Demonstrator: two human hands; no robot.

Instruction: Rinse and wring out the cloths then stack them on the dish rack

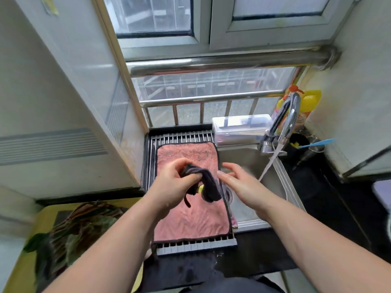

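The left hand (173,185) hangs above the dish rack (196,246) with its fingers and thumb curled round a dark grey cloth (208,182), which is bunched and twisted into a rope, one loop drooping to the right of the fist and a thin end dangling below it. The right hand (241,182) is beside it, palm turned inward and fingers straight and together, holding nothing; its fingertips reach the cloth's right side, though whether they touch it cannot be told. Under both hands a pink cloth (190,220) with a dark border lies spread flat on the rack, covering most of its bars from near to far. The rack sits across the left part of a steel sink (275,182), set in a black counter (330,197). At the sink's far right corner a chrome faucet (289,117) arches over, and a stream of water (268,163) runs from it into the basin, well right of the hands. Beyond the sink stands a clear plastic box (239,127), and a yellow bottle (309,100) stands behind the faucet.
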